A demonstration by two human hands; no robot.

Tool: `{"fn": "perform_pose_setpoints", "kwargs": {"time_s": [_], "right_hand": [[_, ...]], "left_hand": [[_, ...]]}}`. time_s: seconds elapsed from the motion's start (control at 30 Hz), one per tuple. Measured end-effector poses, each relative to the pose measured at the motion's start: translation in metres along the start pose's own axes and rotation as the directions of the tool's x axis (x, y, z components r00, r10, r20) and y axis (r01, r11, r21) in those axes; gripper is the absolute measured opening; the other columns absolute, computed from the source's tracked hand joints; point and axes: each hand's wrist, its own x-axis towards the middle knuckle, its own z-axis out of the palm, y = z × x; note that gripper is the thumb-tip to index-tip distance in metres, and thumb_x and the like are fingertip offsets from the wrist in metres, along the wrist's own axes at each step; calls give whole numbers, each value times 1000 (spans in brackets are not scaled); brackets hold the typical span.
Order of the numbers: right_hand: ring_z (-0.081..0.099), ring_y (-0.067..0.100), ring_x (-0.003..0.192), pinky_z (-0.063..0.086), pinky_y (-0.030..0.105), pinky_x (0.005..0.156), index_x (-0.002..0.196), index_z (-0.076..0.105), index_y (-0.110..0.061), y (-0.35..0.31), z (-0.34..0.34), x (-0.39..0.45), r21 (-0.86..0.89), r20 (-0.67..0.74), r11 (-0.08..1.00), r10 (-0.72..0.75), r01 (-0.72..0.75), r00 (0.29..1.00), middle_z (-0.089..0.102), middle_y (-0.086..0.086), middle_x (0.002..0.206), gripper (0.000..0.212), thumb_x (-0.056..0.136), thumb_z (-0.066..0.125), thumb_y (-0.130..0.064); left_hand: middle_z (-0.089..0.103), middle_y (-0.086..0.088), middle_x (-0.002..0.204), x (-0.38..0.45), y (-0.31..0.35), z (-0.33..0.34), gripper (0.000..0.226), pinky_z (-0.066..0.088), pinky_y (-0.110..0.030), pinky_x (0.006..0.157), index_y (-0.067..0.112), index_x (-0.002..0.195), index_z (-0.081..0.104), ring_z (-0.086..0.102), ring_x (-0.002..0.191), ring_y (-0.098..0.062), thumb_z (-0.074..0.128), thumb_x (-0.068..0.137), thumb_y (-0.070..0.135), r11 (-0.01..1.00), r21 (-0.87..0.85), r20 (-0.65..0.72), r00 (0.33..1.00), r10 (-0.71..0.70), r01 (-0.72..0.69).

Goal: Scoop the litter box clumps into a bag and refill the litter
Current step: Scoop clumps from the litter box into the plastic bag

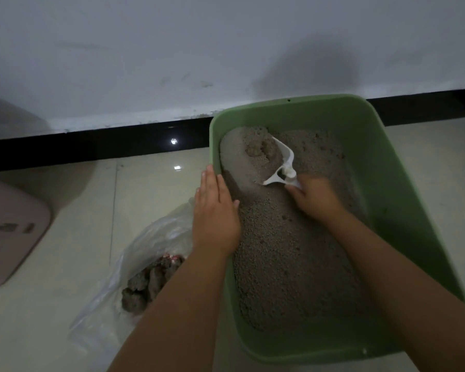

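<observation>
The green litter box (403, 183) sits on the tiled floor (65, 304) against the black baseboard (91, 143), filled with grey litter (293, 264). The right hand (316, 200), grip closed around the handle, holds the white scoop (281, 163) inside the box, blade dug into the litter near the far left corner beside a clump (258, 149). The left hand (215, 213) lies flat, fingers extended, on the box's left rim, holding nothing. A clear plastic bag (134, 253) containing clumps lies on the floor just left of the box.
</observation>
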Motion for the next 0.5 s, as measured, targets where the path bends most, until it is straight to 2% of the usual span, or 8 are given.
{"fn": "perform_pose_setpoints", "kwargs": {"time_s": [0.1, 0.17, 0.23, 0.3, 0.4, 0.5], "right_hand": [[50, 27, 82, 33, 30, 70, 95, 57, 6, -9, 7, -1, 54, -68, 998, -33, 37, 997, 57, 21, 92, 31, 96, 45, -23], [42, 20, 76, 26, 25, 66, 87, 55, -1, -10, 9, -5, 76, -98, 997, -27, 34, 995, 49, 14, 83, 26, 96, 46, -24], [39, 17, 75, 20, 24, 62, 81, 46, -7, -7, 8, -12, 121, -118, 992, -15, 29, 993, 43, 10, 80, 21, 95, 47, -22], [39, 17, 75, 15, 24, 58, 80, 46, -6, 0, 7, -22, 149, -140, 989, 18, 3, 990, 43, 10, 79, 21, 95, 49, -20], [42, 19, 73, 15, 27, 57, 82, 56, 1, 13, 6, -42, 201, -181, 978, 83, -45, 980, 46, 12, 76, 24, 94, 51, -19], [44, 20, 70, 26, 28, 57, 79, 56, 2, 19, 1, -60, 239, -227, 970, 100, -44, 969, 48, 12, 73, 25, 92, 53, -18]], "left_hand": [[-19, -13, 155, 1, 0, 0, 59, -9, -28, 116, 2, 146, -7, -15, 144, -22, 23, 101, 25, 1000, 4, 10, 1000, -6, 6], [-19, -13, 155, 1, 0, 1, 59, -9, -28, 115, 2, 146, -7, -15, 144, -22, 23, 101, 25, 1000, -4, 11, 1000, -1, 2], [-18, -14, 155, 1, 0, 2, 58, -9, -28, 115, 2, 146, -6, -15, 144, -22, 23, 101, 24, 1000, -8, 2, 1000, 4, -4], [-18, -14, 155, 1, 0, 3, 58, -9, -28, 115, 1, 146, -5, -14, 144, -22, 24, 101, 23, 1000, -25, -9, 1000, 6, -6], [-16, -16, 155, 0, -1, 3, 58, -8, -29, 116, 0, 146, -3, -13, 144, -24, 25, 101, 22, 1000, -20, -17, 1000, 9, -10], [-16, -18, 154, 2, -1, 4, 57, -9, -29, 116, -2, 146, -3, -12, 145, -25, 24, 102, 22, 1000, 4, -25, 999, 20, -20]]}}
